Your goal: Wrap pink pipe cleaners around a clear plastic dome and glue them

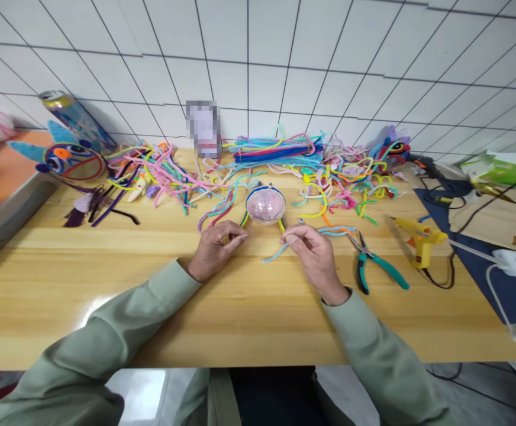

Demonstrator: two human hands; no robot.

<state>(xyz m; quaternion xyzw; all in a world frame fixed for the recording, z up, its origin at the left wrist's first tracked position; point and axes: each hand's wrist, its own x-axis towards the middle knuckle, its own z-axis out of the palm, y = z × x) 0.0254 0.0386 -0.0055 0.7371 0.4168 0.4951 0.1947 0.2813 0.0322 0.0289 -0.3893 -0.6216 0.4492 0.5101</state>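
Observation:
A clear pinkish plastic ball (265,205) ringed with pipe cleaners rests on the wooden table (240,307) just beyond my hands. My left hand (216,248) pinches the yellow pipe cleaner end (244,220) that comes off the ball's left side. My right hand (313,254) pinches the matching end (281,226) on the ball's right side, with a light blue pipe cleaner (276,253) lying under its fingers. Both hands are closed, each about a hand's width from the ball.
Several loose coloured pipe cleaners (284,163) are heaped along the back. Teal-handled pliers (376,263) and a yellow glue gun (420,236) with its cord lie at the right. A round fish-like craft (71,160) and a can (78,121) stand at the back left.

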